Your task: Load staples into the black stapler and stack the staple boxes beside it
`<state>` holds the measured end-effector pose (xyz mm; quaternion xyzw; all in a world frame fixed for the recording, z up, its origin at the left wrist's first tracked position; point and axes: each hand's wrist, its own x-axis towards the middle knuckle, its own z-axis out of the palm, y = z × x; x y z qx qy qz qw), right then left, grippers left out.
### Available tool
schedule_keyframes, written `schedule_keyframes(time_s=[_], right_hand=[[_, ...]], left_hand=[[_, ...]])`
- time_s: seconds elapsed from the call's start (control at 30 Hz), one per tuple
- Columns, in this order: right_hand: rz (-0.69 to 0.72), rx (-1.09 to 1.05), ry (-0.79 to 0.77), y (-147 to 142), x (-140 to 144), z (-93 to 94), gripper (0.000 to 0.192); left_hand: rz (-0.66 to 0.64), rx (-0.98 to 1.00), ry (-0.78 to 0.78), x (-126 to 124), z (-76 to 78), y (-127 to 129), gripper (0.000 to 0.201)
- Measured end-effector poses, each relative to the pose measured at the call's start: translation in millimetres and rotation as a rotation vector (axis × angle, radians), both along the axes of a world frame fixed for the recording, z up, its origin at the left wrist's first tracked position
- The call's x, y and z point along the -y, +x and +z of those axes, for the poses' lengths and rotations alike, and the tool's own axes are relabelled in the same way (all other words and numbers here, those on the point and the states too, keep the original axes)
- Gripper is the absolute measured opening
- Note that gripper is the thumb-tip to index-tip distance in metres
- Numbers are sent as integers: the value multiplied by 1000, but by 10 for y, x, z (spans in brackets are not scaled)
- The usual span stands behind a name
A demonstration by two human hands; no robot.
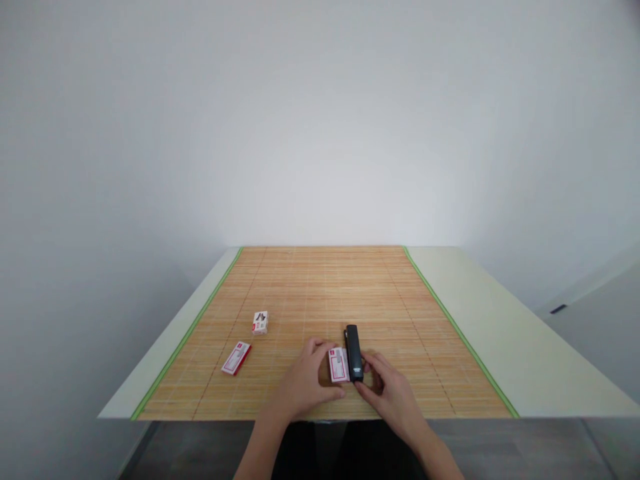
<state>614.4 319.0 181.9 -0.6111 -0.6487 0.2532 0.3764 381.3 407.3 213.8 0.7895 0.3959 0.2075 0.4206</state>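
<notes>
If pushed unevenly, the boxy red-and-white carton [339, 365] could be skewed against the long, smooth black stapler [353, 353] just right of it, near-centre on the slatted mat [320, 293]. The carton is bracketed by the half-open left hand [307, 377], the stapler touched by the curled right hand [391, 393]; firm grip cannot be told.

The one view comes from a camera worn on the person's head, facing forward and down across the counter [450, 287]. It stands far enough back to take in nearly the counter's whole width, with the hands [301, 381] low near the centre, a strip of floor [475, 443] under the near edge, and wall [320, 133] filling the upper half.
</notes>
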Motion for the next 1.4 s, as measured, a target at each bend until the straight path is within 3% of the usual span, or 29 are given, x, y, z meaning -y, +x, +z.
schedule_keyframes(time_s=[0.13, 0.3, 0.37, 0.47, 0.53, 0.63, 0.67, 0.73, 0.8, 0.87, 0.93, 1.0, 1.1, 1.23, 1.4], right_hand=[[2, 11, -4, -8, -6, 4, 48], [-12, 19, -6, -16, -8, -21, 48], [-19, 13, -3, -16, -10, -34, 49], [-18, -5, 12, -4, -12, -57, 53], [-16, -8, 14, 9, -12, -75, 56], [-13, 0, 9, 27, -12, -107, 58], [-12, 2, 10, 31, -13, -119, 58], [-9, 3, 17, 36, -16, -142, 57], [-6, 2, 28, 41, -20, -160, 56], [-6, 8, 25, 45, -23, -169, 57], [-6, 17, 15, 48, -23, -166, 57], [-5, 19, 12, 45, -21, -149, 56], [-3, 16, 9, 31, -16, -112, 51], [-9, 25, -11, 5, -6, -66, 49], [-18, 23, -5, -10, 2, -48, 46]], left_hand=[[-76, 1, 92, -85, 61, 31, 71], [-116, 15, 152, -142, 6, 187, 56], [-128, 8, 149, -125, -20, 196, 70], [-80, 0, 153, -107, 12, 54, 112], [6, -20, 179, -149, 76, -196, 108], [183, -117, 260, -320, 125, -812, 56], [252, -168, 289, -390, 107, -1057, 49], [306, -295, 305, -511, 15, -1535, 55], [310, -399, 257, -586, -117, -1917, 74], [278, -435, 210, -614, -232, -2139, 81], [258, -417, 180, -612, -284, -2193, 77], [262, -377, 153, -586, -262, -2106, 71], [273, -300, 126, -480, -136, -1767, 62], [213, -124, 103, -207, 47, -1036, 57], [123, 31, 214, 40, 156, -187, 54]])
